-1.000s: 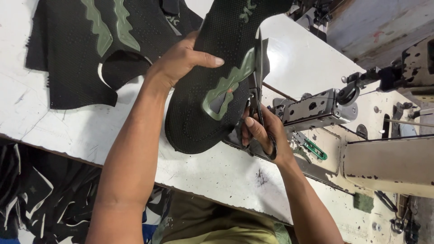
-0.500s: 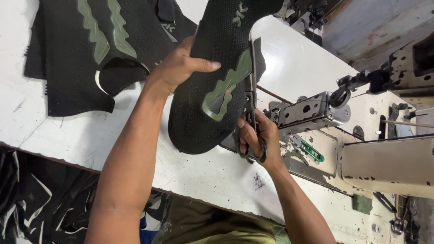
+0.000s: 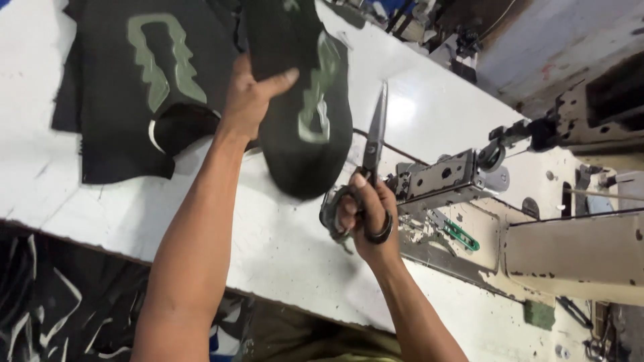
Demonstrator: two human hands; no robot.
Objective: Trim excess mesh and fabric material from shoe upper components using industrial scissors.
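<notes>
Gripping a black fabric piece [image 3: 295,100] with grey-green print at upper centre, left hand [image 3: 251,97] has its grip pinching the cloth edge, thumb on top. Right hand [image 3: 365,218], centre frame, grip closed through scissors [image 3: 369,167] handles, blades pointing up, just beside the cloth. More black pieces [image 3: 144,80] lie upper left on the white bench [image 3: 282,248]; sewing machine [image 3: 537,201] at right.

I see no packages, signs or screens anywhere from my head view. Nothing reads as a paper label either. The closest things are the pale green printed emblems: one on the black fabric piece [image 3: 295,100], and one on the black fabric stack [image 3: 154,87] lying at the table's far left.
</notes>
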